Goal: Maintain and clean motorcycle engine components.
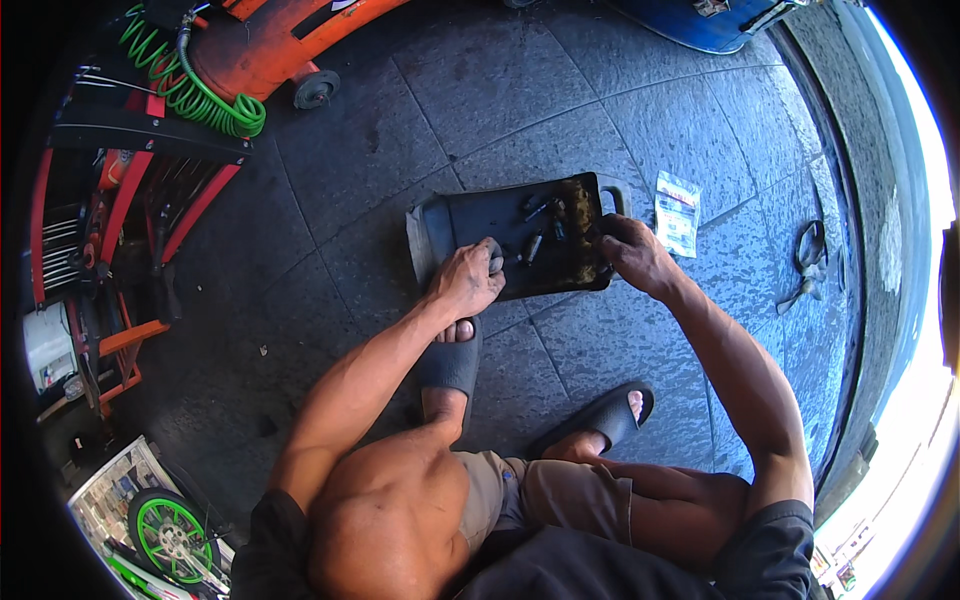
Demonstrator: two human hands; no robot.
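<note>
A black tray (460, 210) with a handle and rusty-brown grime lies on the floor in front of me, holding several small dark metal cylinders (534, 247). My left hand (470, 272) is curled over the tray's near left part; what its fingers hold is hard to make out. My right hand (634, 254) is closed at the tray's right edge beside the handle, its fingertips in shadow, so their contents are unclear. A white printed packet (677, 215) lies right of the tray. My sandaled left foot (450, 370) is just below the tray.
An orange compressor (250, 55) with a green coiled hose (175, 80) stands upper left, beside a red tool rack (200, 205). A blue object (690, 30) is top right. A dark strap-like item (810, 250) lies on the tiles (370, 160). A green wheel (170, 540) shows lower left.
</note>
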